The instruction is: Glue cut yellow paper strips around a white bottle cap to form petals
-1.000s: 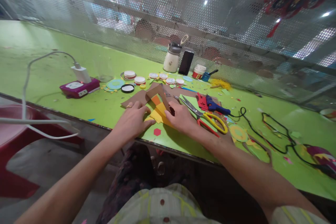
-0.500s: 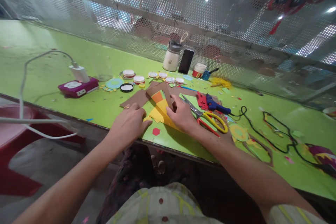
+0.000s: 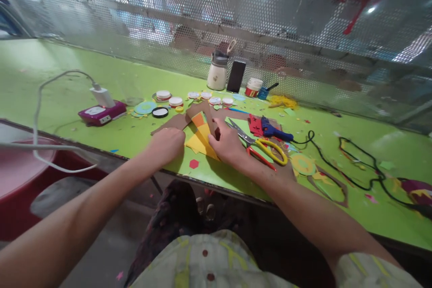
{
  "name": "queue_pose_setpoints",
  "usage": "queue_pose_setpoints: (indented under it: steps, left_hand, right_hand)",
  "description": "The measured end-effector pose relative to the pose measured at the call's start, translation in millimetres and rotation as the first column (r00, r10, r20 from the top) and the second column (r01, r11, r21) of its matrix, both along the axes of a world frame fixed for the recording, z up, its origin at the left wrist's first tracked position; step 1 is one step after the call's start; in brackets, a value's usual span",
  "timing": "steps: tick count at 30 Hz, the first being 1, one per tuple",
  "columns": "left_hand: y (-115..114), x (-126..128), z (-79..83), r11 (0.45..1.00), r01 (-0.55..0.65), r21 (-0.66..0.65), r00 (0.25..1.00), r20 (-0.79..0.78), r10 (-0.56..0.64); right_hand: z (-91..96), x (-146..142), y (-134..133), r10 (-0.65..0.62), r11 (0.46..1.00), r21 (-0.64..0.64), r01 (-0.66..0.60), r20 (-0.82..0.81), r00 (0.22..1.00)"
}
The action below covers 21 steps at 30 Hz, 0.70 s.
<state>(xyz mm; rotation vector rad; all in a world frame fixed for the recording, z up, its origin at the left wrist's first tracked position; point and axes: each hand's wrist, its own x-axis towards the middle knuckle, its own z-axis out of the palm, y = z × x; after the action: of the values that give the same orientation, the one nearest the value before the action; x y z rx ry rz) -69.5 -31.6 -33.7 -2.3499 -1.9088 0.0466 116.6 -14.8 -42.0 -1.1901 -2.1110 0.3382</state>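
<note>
On the green table point(image 3: 101, 135), my left hand point(image 3: 166, 145) lies with its fingers curled on the left edge of a stack of yellow and orange paper pieces point(image 3: 201, 137). My right hand point(image 3: 227, 142) pinches the brown cardboard strip point(image 3: 205, 114) lying over the same stack. A second brown strip point(image 3: 168, 123) runs off to the left beside my left hand. A small red hexagon point(image 3: 193, 164) sits just in front of the stack.
Yellow-handled scissors point(image 3: 266, 148) and a blue glue gun point(image 3: 273, 131) with a black cord point(image 3: 354, 166) lie to the right. Round lids point(image 3: 168, 99), a white jar point(image 3: 216, 72), a phone point(image 3: 235, 76) stand behind. A magenta power strip point(image 3: 101, 112) with charger sits left. Perforated metal screen behind.
My left hand has curled and drawn slightly back over the stack's left edge. My right hand stays on the brown strip. The view shifted a little.
</note>
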Motion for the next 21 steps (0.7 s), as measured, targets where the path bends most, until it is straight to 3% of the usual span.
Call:
queue_pose_setpoints:
  steps: [7,15,21]
  left_hand:
    - [8.9,-13.4,-3.5,0.998,0.052,-0.04,0.998,-0.029,-0.054]
    - [-9.8,8.2,13.6,0.986,0.164,-0.023,0.985,-0.052,-0.165]
    - [-7.5,-1.4,5.3,0.981,0.195,-0.01,0.978,-0.069,-0.195]
  right_hand:
    - [2.5,5.4,1.0,-0.038,0.998,-0.058,0.036,-0.023,0.999]
    - [-1.9,3.9,-0.1,-0.053,0.998,-0.026,0.053,0.001,0.999]
    - [-2.4,5.4,0.2,-0.069,0.997,-0.021,0.069,-0.003,0.998]
